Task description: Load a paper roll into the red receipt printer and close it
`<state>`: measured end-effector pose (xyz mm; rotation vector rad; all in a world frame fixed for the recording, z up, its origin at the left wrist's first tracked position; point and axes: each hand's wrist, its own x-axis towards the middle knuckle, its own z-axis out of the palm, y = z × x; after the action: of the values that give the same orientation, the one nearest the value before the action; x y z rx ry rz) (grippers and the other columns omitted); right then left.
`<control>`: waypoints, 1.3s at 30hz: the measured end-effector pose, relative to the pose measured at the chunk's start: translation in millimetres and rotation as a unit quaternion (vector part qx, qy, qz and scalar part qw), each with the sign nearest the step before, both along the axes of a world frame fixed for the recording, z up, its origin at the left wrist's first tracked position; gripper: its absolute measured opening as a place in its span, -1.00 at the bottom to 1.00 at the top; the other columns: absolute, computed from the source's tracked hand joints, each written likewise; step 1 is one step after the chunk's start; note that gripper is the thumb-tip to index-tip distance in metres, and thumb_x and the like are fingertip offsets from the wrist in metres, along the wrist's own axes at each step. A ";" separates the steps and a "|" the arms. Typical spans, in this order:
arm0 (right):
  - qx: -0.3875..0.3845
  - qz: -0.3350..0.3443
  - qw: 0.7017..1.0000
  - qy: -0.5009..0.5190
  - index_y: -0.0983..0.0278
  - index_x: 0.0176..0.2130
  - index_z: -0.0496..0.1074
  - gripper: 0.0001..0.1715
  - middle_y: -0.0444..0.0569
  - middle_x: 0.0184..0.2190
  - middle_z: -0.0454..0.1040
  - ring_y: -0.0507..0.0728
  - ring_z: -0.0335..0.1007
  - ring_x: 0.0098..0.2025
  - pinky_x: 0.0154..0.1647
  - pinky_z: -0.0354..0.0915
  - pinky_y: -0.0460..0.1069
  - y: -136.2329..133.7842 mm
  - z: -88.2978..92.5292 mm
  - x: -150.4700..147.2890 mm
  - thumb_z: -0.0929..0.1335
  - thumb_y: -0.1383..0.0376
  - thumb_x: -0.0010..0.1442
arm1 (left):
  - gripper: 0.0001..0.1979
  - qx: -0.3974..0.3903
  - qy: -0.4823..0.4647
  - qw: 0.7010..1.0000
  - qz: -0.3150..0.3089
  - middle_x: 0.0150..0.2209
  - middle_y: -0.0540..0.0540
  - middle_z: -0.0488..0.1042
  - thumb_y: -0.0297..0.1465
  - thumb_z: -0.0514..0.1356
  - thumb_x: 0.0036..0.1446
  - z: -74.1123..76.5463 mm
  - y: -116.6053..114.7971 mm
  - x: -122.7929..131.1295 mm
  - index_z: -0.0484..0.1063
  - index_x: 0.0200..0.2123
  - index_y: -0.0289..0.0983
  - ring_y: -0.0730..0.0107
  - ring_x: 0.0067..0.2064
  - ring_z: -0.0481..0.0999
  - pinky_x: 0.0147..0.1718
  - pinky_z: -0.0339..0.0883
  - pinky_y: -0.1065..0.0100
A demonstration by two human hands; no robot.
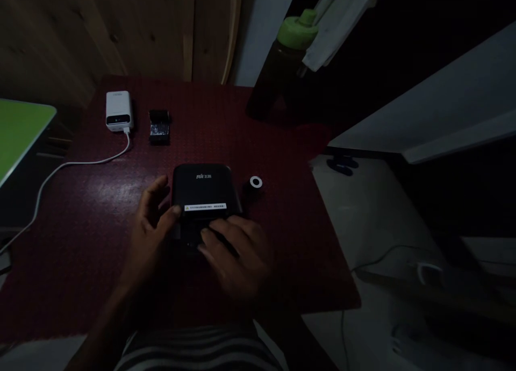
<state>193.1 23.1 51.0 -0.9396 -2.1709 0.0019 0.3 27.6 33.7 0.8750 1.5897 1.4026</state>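
Observation:
A black boxy device [203, 184] with rounded corners, pale lettering and a white warning strip lies on the dark red table [282, 242]. At its left edge is my left hand [151, 220], fingers apart, the thumb touching the corner near the strip. My right hand [237, 252] is bent over the device's dark front part, fingers closed together. Something dark shows between those fingers, too dim to make out. Close to the device's right side stands a small black roll with a white ring-shaped end [256, 182].
A white power bank [119, 110] with a plugged-in white cable [84, 162] lies at the back left. Beside it is a black ribbon-like roll [159, 127]. A dark bottle with a green cap [297, 33] stands at the back right. A green panel [22, 132] borders the left.

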 end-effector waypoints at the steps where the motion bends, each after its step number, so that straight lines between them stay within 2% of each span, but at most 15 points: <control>1: -0.016 -0.007 1.000 -0.002 0.30 -0.02 0.67 -0.88 0.14 -0.01 0.79 0.27 0.70 0.10 0.10 0.59 0.15 0.0 1.1 0.7 0.47 0.35 0.52 | -0.32 -0.019 -0.013 1.000 -0.006 0.45 -0.18 0.52 -0.14 0.46 0.23 -2.4 -5.4 0.6 0.51 0.39 -0.08 -0.08 0.44 0.54 0.27 0.54 0.09; 3: -0.043 -0.012 0.999 -0.002 0.27 -0.01 0.67 -0.86 0.18 0.15 0.75 0.32 0.66 0.27 0.21 0.57 0.21 1.2 2.0 2.7 0.45 0.30 0.53 | -0.29 -0.038 -0.042 0.998 -0.027 0.46 -0.19 0.52 -0.08 0.46 0.26 -4.5 -11.0 1.7 0.49 0.43 -0.08 -0.12 0.45 0.54 0.30 0.54 0.06; 5: -0.062 -0.008 0.998 -0.003 0.25 0.01 0.66 -0.83 0.18 0.21 0.73 0.33 0.63 0.33 0.27 0.56 0.24 3.1 1.1 4.7 0.43 0.30 0.54 | -0.30 -0.040 -0.063 0.996 -0.041 0.42 -0.18 0.56 -0.06 0.45 0.29 -3.2 -12.2 2.6 0.50 0.43 -0.09 -0.13 0.44 0.55 0.35 0.51 0.02; 8: -0.076 -0.001 0.997 -0.016 0.28 0.11 0.64 -0.78 0.15 0.17 0.76 0.31 0.67 0.30 0.29 0.56 0.22 5.9 -1.7 5.9 0.42 0.31 0.55 | -0.31 -0.036 -0.067 0.996 -0.044 0.41 -0.17 0.57 -0.06 0.45 0.32 1.8 -11.4 4.0 0.50 0.44 -0.10 -0.12 0.45 0.54 0.41 0.46 -0.01; 11: -0.072 -0.002 0.997 -0.029 0.32 0.17 0.60 -0.73 0.18 0.16 0.76 0.33 0.69 0.27 0.27 0.58 0.23 7.5 -3.9 4.2 0.42 0.31 0.56 | -0.29 -0.045 -0.064 0.996 -0.044 0.40 -0.19 0.59 -0.07 0.45 0.31 3.9 -10.0 5.3 0.50 0.45 -0.11 -0.14 0.43 0.56 0.37 0.50 -0.01; 14: -0.073 0.001 0.997 -0.016 0.32 0.23 0.54 -0.68 0.19 0.17 0.75 0.33 0.69 0.27 0.26 0.60 0.25 7.0 -5.1 3.7 0.41 0.32 0.56 | -0.29 -0.051 -0.065 0.996 -0.035 0.38 -0.20 0.60 -0.06 0.46 0.30 0.4 -10.2 5.6 0.51 0.44 -0.11 -0.15 0.40 0.59 0.32 0.55 0.01; 18: -0.103 -0.011 0.993 0.055 0.25 0.41 0.41 -0.49 0.17 0.25 0.70 0.29 0.61 0.36 0.30 0.60 0.23 0.1 -11.1 12.0 0.41 0.31 0.56 | -0.34 -0.027 -0.080 0.996 -0.028 0.39 -0.18 0.60 -0.02 0.42 0.33 -6.4 -20.9 2.4 0.56 0.40 -0.12 -0.12 0.41 0.58 0.32 0.53 0.04; 20: -0.132 -0.058 0.984 0.104 0.17 0.48 0.34 -0.39 0.14 0.29 0.67 0.29 0.59 0.37 0.29 0.61 0.25 -7.0 -20.3 19.3 0.42 0.25 0.56 | -0.36 -0.028 -0.091 0.995 -0.031 0.42 -0.18 0.57 -0.02 0.41 0.34 -7.7 -29.3 -0.3 0.57 0.40 -0.10 -0.15 0.42 0.57 0.27 0.57 0.06; 23: -0.215 -0.119 0.954 0.170 0.07 0.53 0.28 -0.30 0.14 0.35 0.60 0.34 0.61 0.33 0.21 0.65 0.30 -21.9 -42.6 28.7 0.42 0.08 0.55 | -0.35 -0.058 -0.069 0.995 -0.030 0.41 -0.16 0.58 -0.07 0.46 0.30 -6.0 -37.9 -3.0 0.58 0.40 -0.06 -0.15 0.41 0.57 0.22 0.60 0.11; 26: -0.296 -0.110 0.926 0.205 0.11 0.58 0.20 -0.15 0.22 0.46 0.48 0.41 0.56 0.39 0.22 0.64 0.33 -37.5 -66.0 31.7 0.40 -0.11 0.52 | -0.37 -0.072 -0.045 0.996 -0.034 0.37 -0.16 0.61 -0.10 0.43 0.32 -0.3 -37.8 -2.3 0.57 0.40 -0.06 -0.12 0.39 0.60 0.22 0.59 0.12; 29: -0.344 -0.106 0.913 0.191 0.12 0.60 0.14 -0.07 0.23 0.50 0.42 0.44 0.50 0.44 0.32 0.58 0.36 -46.2 -79.0 29.7 0.41 -0.15 0.49 | -0.39 -0.083 -0.019 0.996 -0.030 0.37 -0.19 0.61 -0.15 0.40 0.32 6.9 -33.2 1.2 0.57 0.39 -0.10 -0.15 0.41 0.58 0.19 0.61 0.11; 33: -0.320 -0.098 0.929 0.160 0.13 0.61 0.10 -0.06 0.27 0.47 0.43 0.43 0.51 0.44 0.31 0.59 0.35 -43.5 -80.5 27.1 0.44 -0.06 0.49 | -0.41 -0.089 -0.008 0.996 -0.014 0.39 -0.20 0.59 -0.17 0.40 0.28 10.0 -29.1 5.2 0.59 0.35 -0.12 -0.20 0.46 0.52 0.12 0.64 0.12; 36: -0.297 -0.096 0.939 0.145 0.14 0.60 0.10 -0.06 0.29 0.44 0.45 0.44 0.55 0.40 0.25 0.64 0.33 -40.1 -79.1 26.1 0.44 -0.05 0.49 | -0.43 -0.086 -0.030 0.996 -0.008 0.34 -0.20 0.62 -0.20 0.39 0.28 8.7 -28.4 6.8 0.59 0.34 -0.12 -0.18 0.39 0.59 0.09 0.65 0.11; 39: -0.300 -0.113 0.936 0.144 0.15 0.59 0.14 -0.13 0.29 0.43 0.47 0.43 0.56 0.39 0.22 0.65 0.32 -41.1 -79.2 24.2 0.41 -0.07 0.52 | -0.42 -0.089 -0.045 0.995 -0.008 0.30 -0.21 0.65 -0.22 0.38 0.27 9.4 -28.5 8.2 0.57 0.34 -0.13 -0.15 0.31 0.65 0.11 0.63 0.08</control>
<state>217.3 -18.0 -28.2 -1.4243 -1.7970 0.6835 8.5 -1.0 43.1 0.7072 1.6070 1.2502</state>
